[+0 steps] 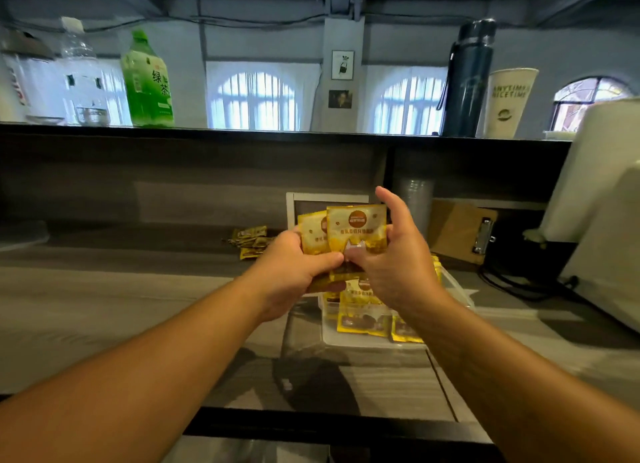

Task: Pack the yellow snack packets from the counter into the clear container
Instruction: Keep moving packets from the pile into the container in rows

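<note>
Both hands hold a small stack of yellow snack packets (356, 230) upright above the counter. My left hand (294, 272) grips the stack's lower left, my right hand (398, 265) its right side with the thumb raised. Directly below sits the clear container (460, 296), with several yellow packets (363, 317) standing in it. A small heap of more yellow packets (251, 241) lies on the counter to the left, behind my left hand.
A brown clipboard (460, 230) leans at the back right beside a white appliance (602, 220) with a black cable. On the raised ledge stand a green tea bottle (147, 81), a clear bottle (81, 74), a dark flask (465, 81) and a paper cup (509, 102).
</note>
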Available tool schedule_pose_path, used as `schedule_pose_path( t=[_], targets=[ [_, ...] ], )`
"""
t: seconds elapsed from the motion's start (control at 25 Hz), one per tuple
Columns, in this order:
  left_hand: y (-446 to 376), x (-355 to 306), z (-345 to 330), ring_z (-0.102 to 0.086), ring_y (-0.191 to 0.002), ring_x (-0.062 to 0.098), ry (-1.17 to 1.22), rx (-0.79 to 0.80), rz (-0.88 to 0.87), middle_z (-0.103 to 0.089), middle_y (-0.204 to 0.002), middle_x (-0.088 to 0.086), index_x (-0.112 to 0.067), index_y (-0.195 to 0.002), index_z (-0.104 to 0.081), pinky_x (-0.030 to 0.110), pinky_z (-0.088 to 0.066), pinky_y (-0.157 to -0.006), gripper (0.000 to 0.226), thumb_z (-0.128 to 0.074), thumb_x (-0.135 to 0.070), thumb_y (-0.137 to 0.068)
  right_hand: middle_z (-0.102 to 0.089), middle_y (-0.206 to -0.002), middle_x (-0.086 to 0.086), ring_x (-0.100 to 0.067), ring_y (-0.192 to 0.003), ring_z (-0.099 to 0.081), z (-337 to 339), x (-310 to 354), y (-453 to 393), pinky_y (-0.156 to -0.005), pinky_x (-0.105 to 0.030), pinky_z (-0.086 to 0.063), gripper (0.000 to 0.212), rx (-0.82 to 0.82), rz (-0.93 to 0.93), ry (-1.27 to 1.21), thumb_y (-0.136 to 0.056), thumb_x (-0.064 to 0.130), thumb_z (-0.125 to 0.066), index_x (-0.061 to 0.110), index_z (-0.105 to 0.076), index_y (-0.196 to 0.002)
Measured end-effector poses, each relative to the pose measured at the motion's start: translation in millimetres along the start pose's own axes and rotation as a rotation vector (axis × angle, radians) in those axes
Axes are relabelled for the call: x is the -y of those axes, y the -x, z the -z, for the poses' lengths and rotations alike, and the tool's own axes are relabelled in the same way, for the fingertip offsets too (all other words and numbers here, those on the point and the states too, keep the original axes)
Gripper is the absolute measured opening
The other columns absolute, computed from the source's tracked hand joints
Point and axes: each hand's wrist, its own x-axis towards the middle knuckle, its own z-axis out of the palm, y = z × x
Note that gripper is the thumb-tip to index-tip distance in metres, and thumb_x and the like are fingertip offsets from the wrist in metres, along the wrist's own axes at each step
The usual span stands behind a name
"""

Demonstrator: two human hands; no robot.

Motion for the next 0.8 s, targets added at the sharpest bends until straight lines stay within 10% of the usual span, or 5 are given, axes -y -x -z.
schedule_pose_path(
  t=[0.48,0.8],
  targets=[
    [-48.5,2.8,-47.9,-0.059,-0.106,0.012,-1.121,0.064,-0.226,-0.057,-0.115,-0.010,-0.032,-0.128,-0.053,0.028,-0.058,-0.079,0.052,-0.073,-0.005,-0.087,-0.051,-0.113,0.005,-0.011,-0.099,-0.056,61.6,-54.3,-13.9,-0.066,-0.017,-0.052,0.047,-0.090,0.110,0.204,-0.093,0.001,-0.056,0.037,-0.034,-0.113],
    [-60.9,5.8,-50.4,-0.060,-0.079,0.017,-1.959,0.101,-0.169,-0.062,-0.085,-0.003,-0.023,-0.094,-0.064,0.032,-0.045,-0.060,0.007,-0.066,-0.025,-0.089,-0.049,-0.115,0.011,-0.006,-0.101,-0.047,65.7,-63.4,-24.5,-0.060,-0.009,-0.037,0.048,0.066,0.126,0.512,-0.092,0.002,-0.058,0.035,-0.051,-0.126]
  ],
)
